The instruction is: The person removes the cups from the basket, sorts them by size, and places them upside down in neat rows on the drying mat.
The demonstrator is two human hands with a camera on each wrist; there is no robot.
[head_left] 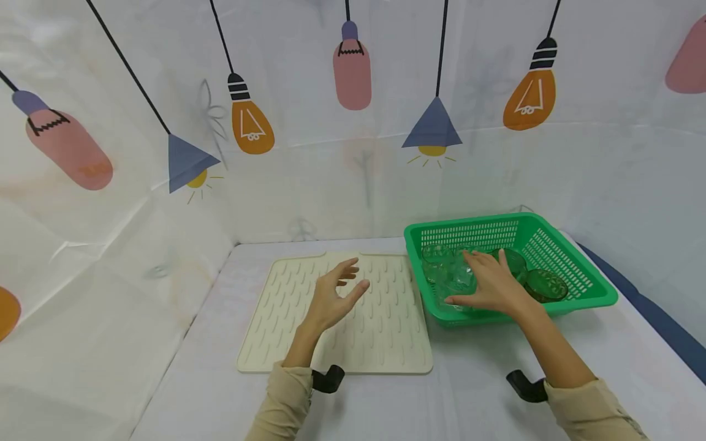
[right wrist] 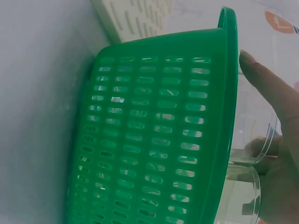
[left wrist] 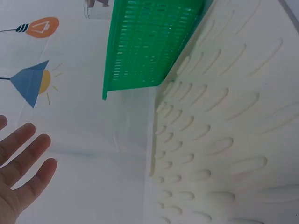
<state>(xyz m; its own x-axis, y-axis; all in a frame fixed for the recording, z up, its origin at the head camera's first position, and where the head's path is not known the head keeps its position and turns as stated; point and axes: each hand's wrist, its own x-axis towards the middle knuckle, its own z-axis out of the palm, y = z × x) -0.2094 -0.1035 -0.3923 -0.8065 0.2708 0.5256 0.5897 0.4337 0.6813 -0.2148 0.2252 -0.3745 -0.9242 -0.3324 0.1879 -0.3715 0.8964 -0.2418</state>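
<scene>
My left hand (head_left: 330, 300) hovers above the cream ridged mat (head_left: 380, 349), its fingers spread, thumb apart, and nothing in it. Over the left side of the green basket (head_left: 598, 295), my right hand (head_left: 493, 286) has its thumb and fingers around a clear drinking glass (right wrist: 254, 105). In the right wrist view that glass rises past the basket rim, with fingers seen through it. Another clear glass (right wrist: 238, 198) stands close beside it. A further clear glass (head_left: 436, 260) sits by the basket's left wall.
Dark green glass bowls (head_left: 545, 286) lie in the basket's right part. The basket stands beside the mat on a white-covered table (head_left: 469, 404). Printed white sheeting (head_left: 309, 184) hangs behind and at the left.
</scene>
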